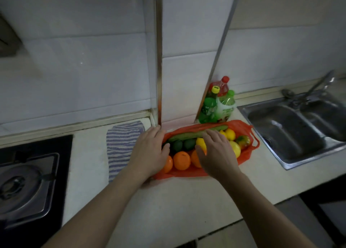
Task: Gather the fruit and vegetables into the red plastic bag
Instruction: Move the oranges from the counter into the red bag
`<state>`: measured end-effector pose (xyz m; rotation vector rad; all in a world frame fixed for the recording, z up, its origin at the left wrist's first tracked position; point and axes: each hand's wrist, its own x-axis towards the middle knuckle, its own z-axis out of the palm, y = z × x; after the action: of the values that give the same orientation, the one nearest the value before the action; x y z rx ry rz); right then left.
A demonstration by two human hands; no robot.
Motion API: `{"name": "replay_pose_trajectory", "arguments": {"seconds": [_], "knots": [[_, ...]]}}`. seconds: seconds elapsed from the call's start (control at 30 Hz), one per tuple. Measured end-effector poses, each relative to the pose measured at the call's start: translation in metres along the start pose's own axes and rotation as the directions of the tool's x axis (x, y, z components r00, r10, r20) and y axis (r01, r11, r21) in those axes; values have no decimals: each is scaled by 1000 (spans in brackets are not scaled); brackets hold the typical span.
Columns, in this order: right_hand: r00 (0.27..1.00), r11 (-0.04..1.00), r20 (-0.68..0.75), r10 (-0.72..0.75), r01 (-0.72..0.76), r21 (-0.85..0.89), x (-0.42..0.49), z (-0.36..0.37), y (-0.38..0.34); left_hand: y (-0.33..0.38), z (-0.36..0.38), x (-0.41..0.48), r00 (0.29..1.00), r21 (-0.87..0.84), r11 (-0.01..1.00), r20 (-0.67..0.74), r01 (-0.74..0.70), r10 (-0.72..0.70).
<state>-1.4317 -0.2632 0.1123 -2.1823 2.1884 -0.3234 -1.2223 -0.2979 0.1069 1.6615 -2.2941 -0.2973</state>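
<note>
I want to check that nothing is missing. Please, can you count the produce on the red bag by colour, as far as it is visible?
On the red plastic bag; the hands may hide more:
Orange fruits: 3, two partly hidden
Yellow fruits: 4
Dark green round ones: 2
Long green cucumber: 1
Red-green tomato: 1
Total: 11

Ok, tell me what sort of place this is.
Most likely a home kitchen: a gas stove is set into the counter on the left, a steel double sink with a tap sits on the right, and the wall behind is tiled.
</note>
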Motion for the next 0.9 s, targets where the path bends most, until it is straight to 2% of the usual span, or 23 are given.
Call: {"name": "replay_pose_trajectory", "arguments": {"seconds": [0.1,0.37,0.5,0.73,0.9], "knots": [[998,1000,-62,24,-23,9,-13,-21,-5,2,-15,-3,999,21,999,-5,-41,41],[992,998,-113,59,-57,20,-45,-66,-10,14,-62,-24,993,49,994,-62,-96,99],[987,999,-157,31,-27,27,-63,-89,-8,27,-82,-43,989,50,996,-122,-78,84],[976,999,-218,6,2,33,-107,-119,21,71,-97,-80,987,88,995,-148,-46,59],[981,999,-192,-6,15,44,-143,-124,37,101,-97,-119,986,106,994,-165,-9,26]]}}
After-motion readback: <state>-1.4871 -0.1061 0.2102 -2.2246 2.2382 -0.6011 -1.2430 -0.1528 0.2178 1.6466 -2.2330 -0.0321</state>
